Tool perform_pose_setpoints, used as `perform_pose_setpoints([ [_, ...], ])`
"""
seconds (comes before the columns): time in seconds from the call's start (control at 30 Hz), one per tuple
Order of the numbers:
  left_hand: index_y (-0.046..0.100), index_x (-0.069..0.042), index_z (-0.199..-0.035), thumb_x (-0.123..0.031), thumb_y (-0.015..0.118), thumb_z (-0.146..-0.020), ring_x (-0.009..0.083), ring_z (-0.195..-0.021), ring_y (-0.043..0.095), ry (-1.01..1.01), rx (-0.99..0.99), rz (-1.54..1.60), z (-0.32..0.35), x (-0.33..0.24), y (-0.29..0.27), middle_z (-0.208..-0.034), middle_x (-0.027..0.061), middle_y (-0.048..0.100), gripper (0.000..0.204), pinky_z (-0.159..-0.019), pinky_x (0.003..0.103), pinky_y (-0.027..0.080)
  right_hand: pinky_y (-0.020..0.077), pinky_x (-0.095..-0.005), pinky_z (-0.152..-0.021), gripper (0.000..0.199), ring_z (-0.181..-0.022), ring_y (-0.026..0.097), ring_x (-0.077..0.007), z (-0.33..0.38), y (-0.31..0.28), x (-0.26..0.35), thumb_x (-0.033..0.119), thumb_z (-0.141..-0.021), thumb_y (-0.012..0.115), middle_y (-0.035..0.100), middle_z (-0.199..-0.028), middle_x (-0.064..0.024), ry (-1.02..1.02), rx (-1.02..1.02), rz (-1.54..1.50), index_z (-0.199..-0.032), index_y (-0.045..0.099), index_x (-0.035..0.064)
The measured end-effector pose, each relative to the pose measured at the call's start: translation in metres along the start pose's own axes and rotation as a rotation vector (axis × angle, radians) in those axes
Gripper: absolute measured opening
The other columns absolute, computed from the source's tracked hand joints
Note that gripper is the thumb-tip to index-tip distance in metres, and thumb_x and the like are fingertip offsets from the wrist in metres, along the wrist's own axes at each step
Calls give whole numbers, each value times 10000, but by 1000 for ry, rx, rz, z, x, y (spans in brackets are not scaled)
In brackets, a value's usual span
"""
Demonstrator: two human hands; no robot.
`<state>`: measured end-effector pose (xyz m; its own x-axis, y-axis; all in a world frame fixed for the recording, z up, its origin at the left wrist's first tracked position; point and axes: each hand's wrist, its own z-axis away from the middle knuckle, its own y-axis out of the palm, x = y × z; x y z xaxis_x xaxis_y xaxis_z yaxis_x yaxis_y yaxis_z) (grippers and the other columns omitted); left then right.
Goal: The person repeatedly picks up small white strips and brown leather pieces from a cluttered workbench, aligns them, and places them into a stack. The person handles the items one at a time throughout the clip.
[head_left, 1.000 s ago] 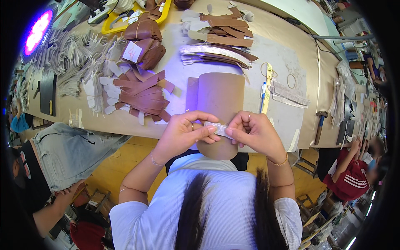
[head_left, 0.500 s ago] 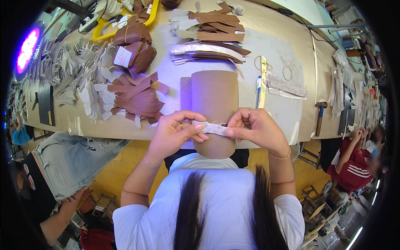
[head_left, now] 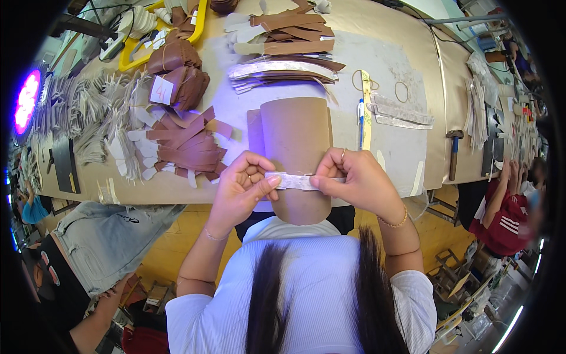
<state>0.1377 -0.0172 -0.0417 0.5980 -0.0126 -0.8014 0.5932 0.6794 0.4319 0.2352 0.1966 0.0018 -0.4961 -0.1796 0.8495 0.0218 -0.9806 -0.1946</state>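
A short whitish strip [head_left: 295,182] stretches between my two hands over a brown, curved board [head_left: 298,133] at the table's front edge. My left hand [head_left: 246,182] pinches the strip's left end between thumb and fingers. Toward its right end, my right hand [head_left: 351,177] grips it in the same way, and a bit of the strip pokes out past those fingers. Some brown shows along the strip's upper edge near the right fingertips. The underside of the strip is hidden.
Brown strips [head_left: 188,144] lie in a fanned pile on the left, beside a bundled brown stack [head_left: 180,76]. More strips [head_left: 289,68] are stacked beyond the board. Right of it lie a yellow ruler [head_left: 366,112], a blue pen [head_left: 361,124] and a hammer [head_left: 454,153]. Other people stand at both sides.
The view has shifted slightly. My right hand has slid inward along the strip, so a piece of its end now shows beyond my fingers. The left hand keeps its pinch.
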Motion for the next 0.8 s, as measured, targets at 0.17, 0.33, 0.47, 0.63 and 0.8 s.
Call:
perform_pose_setpoints([
  [0.17, 429, -21, -1046, 8, 638, -858, 120, -770, 606, 93, -32, -8, -1, 8, -1, -891, 92, 588, 282, -693, 233, 514, 357, -186, -480, 184, -531, 437, -20, 2, -4, 4, 138, -796, 741, 566, -644, 38, 91, -26, 224, -757, 602, 24],
  [0.33, 411, -40, -1059, 36, 626, -851, 186, -799, 629, 175, -40, 42, 0, 12, -19, -899, 128, 597, 309, -704, 277, 536, 361, -225, -495, 253, -542, 452, -52, 9, -12, -31, 253, -773, 769, 575, -620, 22, 32, 34, -117, -764, 640, 35],
  [0.47, 401, -49, -1063, 46, 618, -851, 216, -795, 635, 143, -43, 31, 3, 13, -34, -896, 146, 600, 317, -687, 304, 551, 384, -209, -542, 209, -590, 471, -45, 14, -21, -33, 205, -796, 754, 591, -669, 28, 40, 57, -219, -798, 649, 24],
  [0.63, 386, -51, -1067, 45, 609, -858, 219, -785, 634, 111, -37, 32, -4, 19, -32, -892, 153, 602, 320, -676, 307, 554, 438, -213, -602, 201, -632, 535, -59, 14, -22, -37, 197, -816, 736, 609, -685, 3, 51, 43, -307, -804, 647, 17],
  [0.8, 377, -65, -1063, 49, 602, -860, 222, -761, 632, 85, -32, 49, -9, 24, -31, -871, 158, 608, 324, -670, 317, 546, 457, -221, -615, 223, -639, 556, -67, 9, -17, -50, 211, -820, 733, 613, -677, -10, 51, 35, -390, -792, 637, 12],
])
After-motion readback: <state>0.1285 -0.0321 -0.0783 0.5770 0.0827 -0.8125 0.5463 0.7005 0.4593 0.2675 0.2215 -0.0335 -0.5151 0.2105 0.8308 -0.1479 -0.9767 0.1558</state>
